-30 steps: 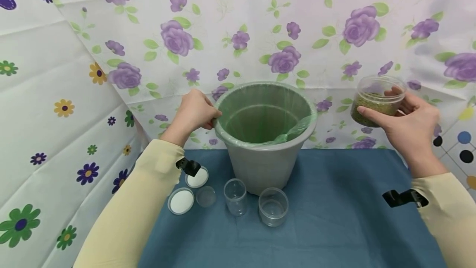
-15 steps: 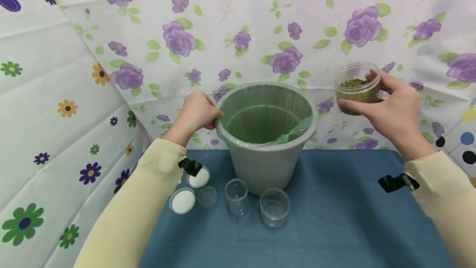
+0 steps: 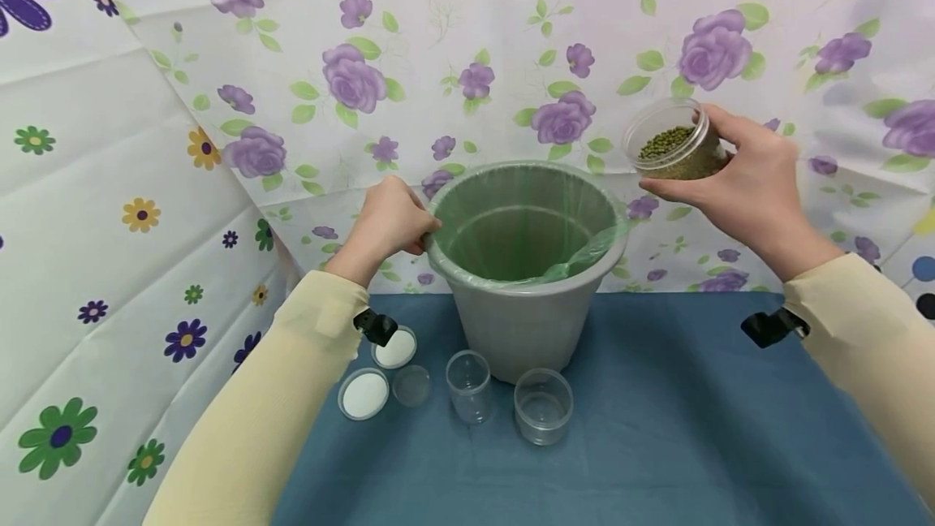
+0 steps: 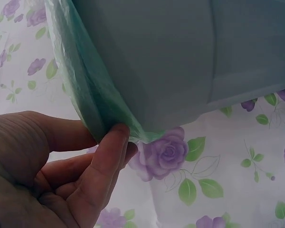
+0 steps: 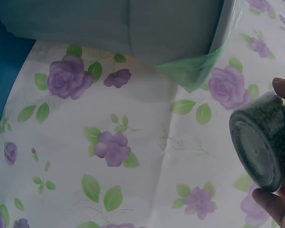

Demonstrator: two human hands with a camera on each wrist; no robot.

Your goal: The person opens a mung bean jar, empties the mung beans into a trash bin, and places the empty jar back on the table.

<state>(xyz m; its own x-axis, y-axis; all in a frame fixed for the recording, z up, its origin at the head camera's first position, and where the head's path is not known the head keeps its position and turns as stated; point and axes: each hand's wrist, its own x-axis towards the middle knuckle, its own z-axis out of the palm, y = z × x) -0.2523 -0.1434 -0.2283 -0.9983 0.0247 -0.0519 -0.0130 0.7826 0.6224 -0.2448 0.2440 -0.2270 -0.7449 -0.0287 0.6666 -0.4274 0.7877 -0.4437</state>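
A grey bin stands at the back middle, lined with a thin green plastic bag folded over its rim. My left hand pinches the bag's edge at the rim's left side; the left wrist view shows the bag between thumb and fingers. Right of the bin and above rim height, my right hand grips a clear plastic jar without a lid. Small green beans, like mung beans, fill part of it. The jar leans left, its mouth towards the bin. In the right wrist view the jar's base faces the camera.
In front of the bin stand a tall clear jar and a wider clear jar. Two white-faced lids and a clear lid lie to their left. Blue cloth covers the table, with flowered sheeting behind.
My right hand has carried the jar of beans left and up towards the bin, tilting it further left. The left hand keeps its pinch on the bag.
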